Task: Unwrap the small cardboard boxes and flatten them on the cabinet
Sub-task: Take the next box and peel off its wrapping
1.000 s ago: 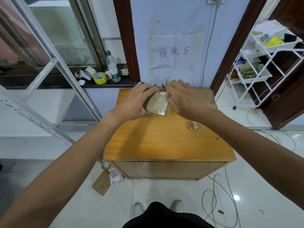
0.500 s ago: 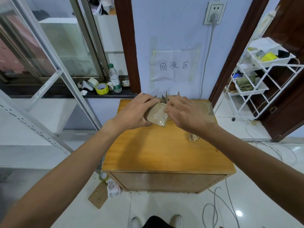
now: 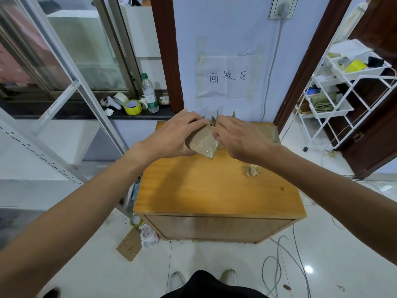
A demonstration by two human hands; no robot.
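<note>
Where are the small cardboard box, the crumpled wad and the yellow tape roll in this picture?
small cardboard box (image 3: 204,144), head view, on its shiny near face.
crumpled wad (image 3: 253,170), head view, on its middle.
yellow tape roll (image 3: 135,111), head view, on its outer yellow band.

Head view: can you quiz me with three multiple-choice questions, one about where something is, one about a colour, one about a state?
1. Where is the crumpled wad?
A. on the cabinet top
B. on the floor
C. on the sill

2. The bottle has a cap that is:
A. red
B. green
C. blue

3. The box is:
A. lying untouched
B. gripped by both hands
C. held by one hand only

Answers: 1 A, it lies on the wooden top. 2 B, the cap shows green. 3 B, the left hand and right hand both clasp it.
</note>
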